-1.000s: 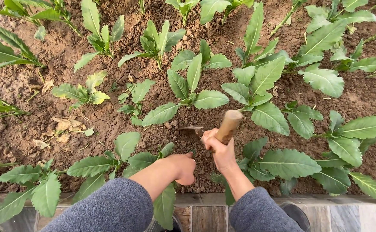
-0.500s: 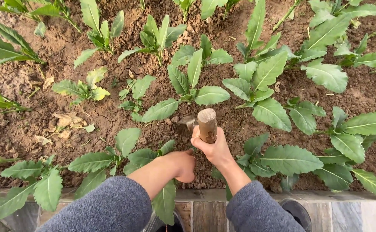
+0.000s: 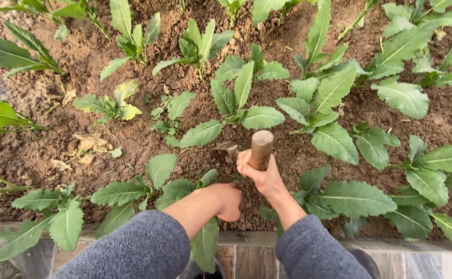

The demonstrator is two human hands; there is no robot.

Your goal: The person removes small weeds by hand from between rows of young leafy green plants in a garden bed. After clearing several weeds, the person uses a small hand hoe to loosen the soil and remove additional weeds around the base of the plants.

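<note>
My right hand (image 3: 263, 174) grips the wooden handle (image 3: 261, 149) of a small hand hoe. Its metal blade (image 3: 229, 149) sits on the loose brown soil (image 3: 215, 165) just left of the handle. My left hand (image 3: 226, 200) is curled into a fist, pressed into the soil beside a low green seedling (image 3: 177, 188), fingers hidden underneath. Whether it holds anything cannot be seen. Both arms wear grey sleeves.
Rows of broad-leafed green seedlings (image 3: 239, 103) fill the bed on all sides. Dry yellowed leaves (image 3: 89, 142) lie at the left. A tiled stone border (image 3: 246, 248) runs along the near edge, with dark shoes partly visible below.
The hoe handle swung from tilted right to nearly upright, and the blade shifted slightly. The view drifted a little. My left fist stayed in the soil.
</note>
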